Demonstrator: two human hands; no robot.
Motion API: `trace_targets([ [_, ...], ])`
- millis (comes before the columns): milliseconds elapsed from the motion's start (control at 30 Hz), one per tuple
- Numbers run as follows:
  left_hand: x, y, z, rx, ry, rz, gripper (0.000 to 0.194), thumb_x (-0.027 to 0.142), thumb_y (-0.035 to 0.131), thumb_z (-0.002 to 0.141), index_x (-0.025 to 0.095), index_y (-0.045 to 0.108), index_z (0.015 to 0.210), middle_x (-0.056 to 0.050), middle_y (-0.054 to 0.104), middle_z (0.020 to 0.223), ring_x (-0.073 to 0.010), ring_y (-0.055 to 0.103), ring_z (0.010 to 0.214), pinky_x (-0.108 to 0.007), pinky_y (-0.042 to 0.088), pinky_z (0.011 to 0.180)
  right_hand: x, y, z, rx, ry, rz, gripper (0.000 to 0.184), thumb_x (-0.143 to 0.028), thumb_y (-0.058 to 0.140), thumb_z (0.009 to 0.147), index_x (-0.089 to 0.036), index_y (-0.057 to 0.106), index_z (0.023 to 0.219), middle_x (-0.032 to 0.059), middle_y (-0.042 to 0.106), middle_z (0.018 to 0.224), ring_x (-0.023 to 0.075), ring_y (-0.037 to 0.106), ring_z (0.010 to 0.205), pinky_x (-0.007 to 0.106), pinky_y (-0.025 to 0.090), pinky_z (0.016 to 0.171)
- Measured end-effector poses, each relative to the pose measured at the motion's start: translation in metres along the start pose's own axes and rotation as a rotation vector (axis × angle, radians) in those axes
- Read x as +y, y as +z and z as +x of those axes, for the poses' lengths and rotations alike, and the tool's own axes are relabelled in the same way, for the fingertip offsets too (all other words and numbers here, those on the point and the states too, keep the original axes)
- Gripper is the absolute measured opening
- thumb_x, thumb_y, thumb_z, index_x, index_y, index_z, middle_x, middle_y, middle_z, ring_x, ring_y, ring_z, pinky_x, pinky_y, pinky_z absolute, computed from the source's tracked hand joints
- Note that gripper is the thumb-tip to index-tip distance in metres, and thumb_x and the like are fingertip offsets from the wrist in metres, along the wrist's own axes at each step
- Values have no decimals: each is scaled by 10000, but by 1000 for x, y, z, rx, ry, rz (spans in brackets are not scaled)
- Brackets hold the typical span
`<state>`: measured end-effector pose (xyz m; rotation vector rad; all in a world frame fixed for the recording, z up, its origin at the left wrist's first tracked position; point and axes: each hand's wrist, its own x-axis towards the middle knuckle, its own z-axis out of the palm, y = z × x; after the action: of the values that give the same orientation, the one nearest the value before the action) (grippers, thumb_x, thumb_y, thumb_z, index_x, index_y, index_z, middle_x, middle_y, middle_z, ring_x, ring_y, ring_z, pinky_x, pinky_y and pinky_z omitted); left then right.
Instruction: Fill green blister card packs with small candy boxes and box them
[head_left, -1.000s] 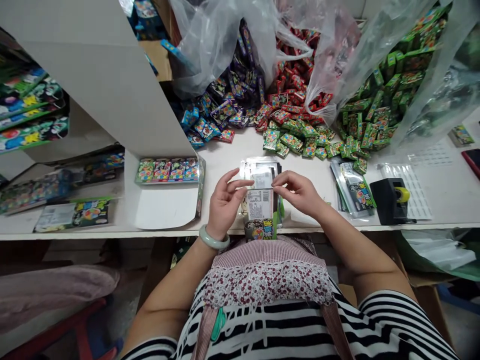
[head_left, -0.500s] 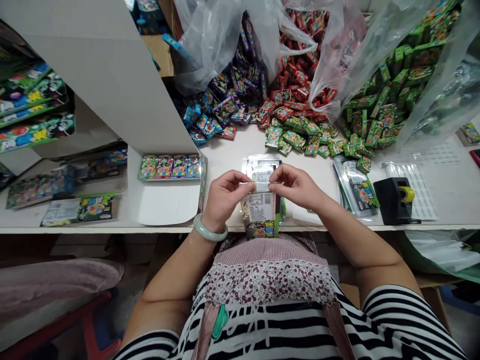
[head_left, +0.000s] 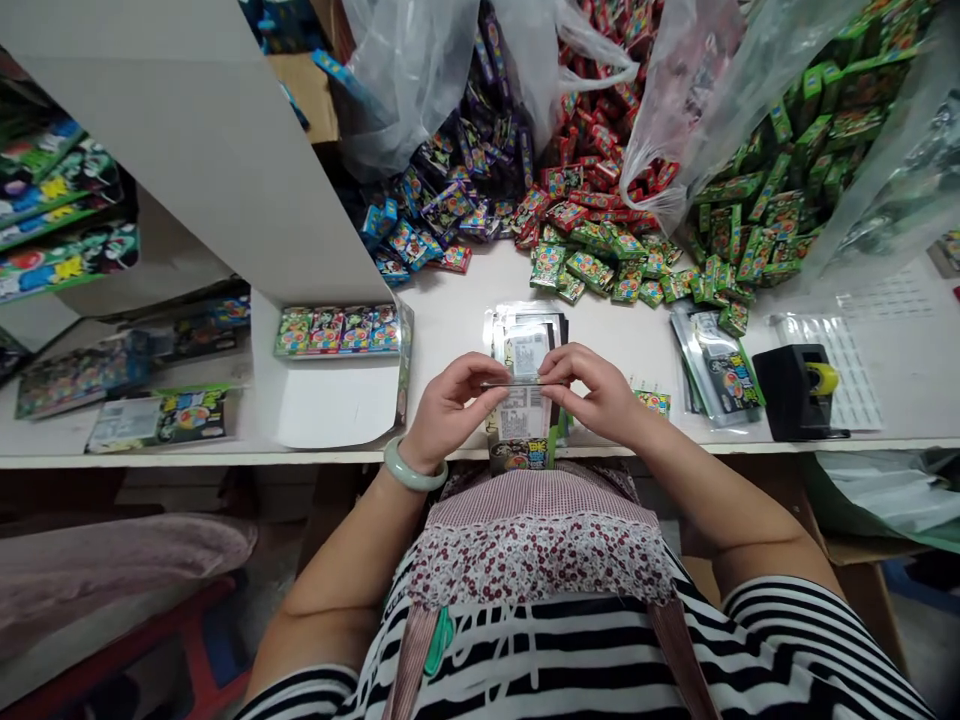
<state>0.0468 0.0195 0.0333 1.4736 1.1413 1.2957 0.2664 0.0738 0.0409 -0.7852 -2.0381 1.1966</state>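
Note:
My left hand (head_left: 463, 402) and my right hand (head_left: 589, 390) meet near the table's front edge, thumbs and fingertips pinched. Between them they grip opposite ends of a printed plastic pouch (head_left: 523, 384), whose edge shows as a thin line from hand to hand. Directly beneath lies a stack of similar pouches (head_left: 525, 420), with clear upper ends, white printed labels and colourful lower parts. Just right of my right hand, a small green candy box (head_left: 654, 402) lies on the table, partly behind my forearm.
An open carton (head_left: 337, 405) with a row of small boxes stands left. Purple (head_left: 454, 205), red (head_left: 592, 190) and green (head_left: 750, 230) boxes spill from plastic bags at the back. Right are more pouches (head_left: 720, 370), a black tape dispenser (head_left: 795, 395) and sticker sheets (head_left: 862, 370).
My hands have come slightly toward me, and the pouch edge between them has turned nearly edge-on. The small green box beside my right forearm now shows. The view has shifted a little.

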Motion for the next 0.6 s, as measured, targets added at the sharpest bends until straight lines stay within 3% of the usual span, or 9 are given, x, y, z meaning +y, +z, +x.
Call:
trace_targets([
  [200,-2,4,5,-4,26,51,49,244,705,846,211,700,882,-47,664,878,-153,638,864,-280,537,766,4,13,-4,125,57,53,39,-292,585,916,-265,570,893,33,645,989,168,605,953,331,536,752],
  [367,-7,6,6,60,-23,21,71,260,735,814,212,687,834,-38,696,870,-165,662,868,-299,544,793,1,11,-7,55,127,53,76,-281,557,923,-256,594,985,52,639,1103,178,593,1072,331,546,832],
  [433,-11,3,6,124,-18,53,82,224,759,781,212,690,825,-28,706,863,-163,669,856,-297,547,784,11,-5,-17,44,165,90,208,-292,566,916,-250,598,1117,65,627,1204,180,593,1117,330,545,868],
  [500,-16,-1,7,184,3,86,102,175,773,746,206,690,797,-20,712,834,-161,672,817,-288,546,738,30,-31,-35,118,262,33,244,-281,570,909,-228,616,1143,71,648,1188,181,618,1074,331,538,872],
  [600,-22,-5,10,239,27,108,130,125,778,701,198,692,765,-17,724,807,-161,677,772,-278,540,679,61,-77,-68,309,513,-313,161,-196,555,899,-177,680,999,80,686,1026,187,637,922,349,513,857],
])
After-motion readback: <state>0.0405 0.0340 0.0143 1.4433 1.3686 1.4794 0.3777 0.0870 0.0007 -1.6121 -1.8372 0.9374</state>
